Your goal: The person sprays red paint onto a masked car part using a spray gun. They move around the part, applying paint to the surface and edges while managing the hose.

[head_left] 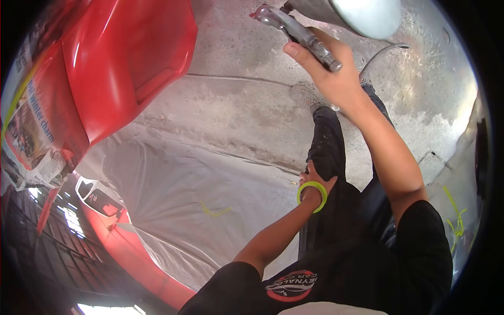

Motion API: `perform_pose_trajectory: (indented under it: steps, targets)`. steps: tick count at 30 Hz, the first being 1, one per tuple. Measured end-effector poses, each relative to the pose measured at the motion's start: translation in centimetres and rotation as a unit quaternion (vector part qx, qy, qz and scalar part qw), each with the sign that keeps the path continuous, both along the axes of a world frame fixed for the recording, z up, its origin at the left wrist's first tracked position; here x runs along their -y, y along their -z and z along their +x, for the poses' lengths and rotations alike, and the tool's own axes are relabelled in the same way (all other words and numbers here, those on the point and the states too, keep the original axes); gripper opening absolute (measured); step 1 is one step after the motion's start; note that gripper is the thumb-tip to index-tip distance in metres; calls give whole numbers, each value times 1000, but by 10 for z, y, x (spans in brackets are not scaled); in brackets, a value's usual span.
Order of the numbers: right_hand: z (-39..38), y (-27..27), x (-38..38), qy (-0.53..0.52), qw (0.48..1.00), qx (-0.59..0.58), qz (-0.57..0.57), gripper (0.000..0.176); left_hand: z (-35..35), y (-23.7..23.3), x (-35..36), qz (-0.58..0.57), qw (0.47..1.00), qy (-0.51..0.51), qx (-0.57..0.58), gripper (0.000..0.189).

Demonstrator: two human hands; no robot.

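Observation:
My right hand (338,73) is wrapped around a metallic paint spray gun (299,34) with red on its nozzle end. The nozzle faces left, toward a glossy red car body panel (115,63), with a gap between them. A rounded grey-white cup (362,16) sits beside the gun at the top edge. My left hand (316,178) lies on my dark trouser leg with fingers spread, holding nothing. Around that wrist hangs a yellow-green roll of masking tape (324,198).
Newspaper (39,126) and yellow tape cover the area left of the panel. Clear plastic sheeting (173,184) spreads below it, beside more red bodywork (136,257). A hose (241,78) crosses the concrete floor (236,105) near my shoes. Tape scraps (457,223) lie at right.

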State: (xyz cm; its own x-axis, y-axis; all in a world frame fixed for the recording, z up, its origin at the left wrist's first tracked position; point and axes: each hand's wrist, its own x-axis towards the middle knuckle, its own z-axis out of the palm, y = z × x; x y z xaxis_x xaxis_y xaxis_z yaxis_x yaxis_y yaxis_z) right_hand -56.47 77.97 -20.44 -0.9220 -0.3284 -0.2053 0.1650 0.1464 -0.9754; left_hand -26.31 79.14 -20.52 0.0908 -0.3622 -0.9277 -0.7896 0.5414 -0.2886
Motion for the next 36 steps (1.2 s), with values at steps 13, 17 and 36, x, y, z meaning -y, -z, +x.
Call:
perform_pose_trajectory:
  steps: [13,17,36]
  targets:
    - [-78,-21,-73,-78,995,29,-48,44,-9,0,5,3,1000,6,-15,108]
    - [-124,-29,-71,38,993,36,-105,38,-16,-2,6,3,1000,9,-11,108]
    - [-175,94,-24,-30,998,-35,-35,43,-52,-1,6,1,997,68,18,107]
